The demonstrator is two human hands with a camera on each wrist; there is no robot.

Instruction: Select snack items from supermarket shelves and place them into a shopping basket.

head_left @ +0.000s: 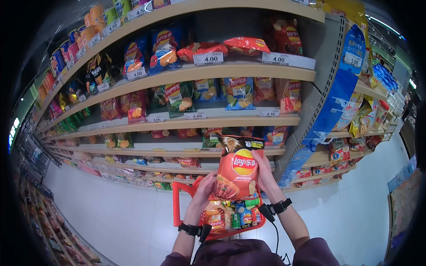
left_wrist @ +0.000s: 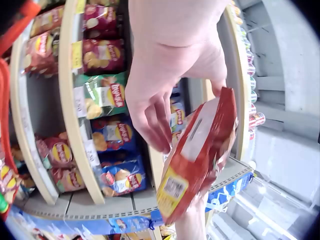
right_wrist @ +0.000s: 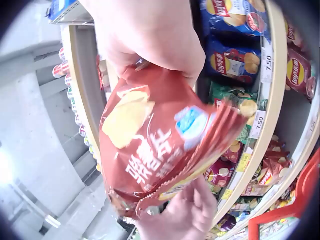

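Observation:
A large red bag of Lay's potato chips [head_left: 237, 173], with a dark upper band, is held upright in front of the shelves. My right hand [head_left: 265, 173] grips its right edge, thumb on the front. At the bag's lower left side is my left hand [head_left: 204, 186], its fingers loosely bent and the fingertips right at the edge. In the left wrist view the thumb meets a corner of the bag [left_wrist: 200, 155], and a barcode shows on it. Seen from the right wrist, the bag [right_wrist: 155, 130] bulges below the right hand [right_wrist: 155, 35].
Below the bag hangs a red shopping basket [head_left: 176, 208] with several snack bags and cans in it. Curved shelves [head_left: 177, 75] of chip bags with price tags fill the front. A blue-faced shelf end [head_left: 306, 150] stands to the right, with pale floor [head_left: 355, 208] beyond.

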